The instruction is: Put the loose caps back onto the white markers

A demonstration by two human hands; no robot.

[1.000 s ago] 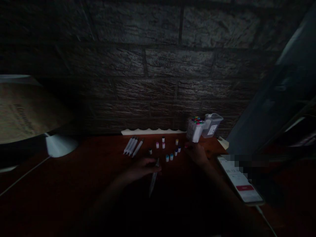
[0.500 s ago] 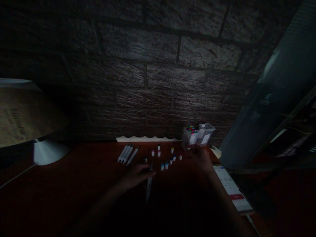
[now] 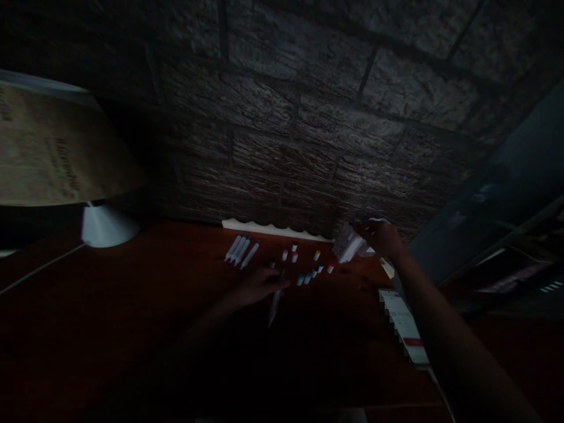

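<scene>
The scene is very dark. My left hand (image 3: 258, 286) rests on the reddish wooden desk (image 3: 132, 305) with its fingers closed round a grey marker (image 3: 275, 301) that points toward me. Just beyond it stand several small coloured marker caps (image 3: 308, 267). Further left lie several white uncapped markers (image 3: 241, 251) side by side. My right hand (image 3: 382, 236) is raised over the clear marker box (image 3: 348, 245) at the back right, fingers curled at the marker tops; whether it grips one is hidden in the dark.
A phone (image 3: 405, 326) with a lit screen lies on the desk's right side, under my right forearm. A lamp with a white base (image 3: 103, 226) and tan shade (image 3: 57, 153) stands at the left. A brick wall (image 3: 308, 117) backs the desk, with a white scalloped strip (image 3: 273, 229) along its foot.
My right hand lifted from the desk near the caps up to the top of the marker box. The view swung and tilted. My left hand kept the grey marker in place.
</scene>
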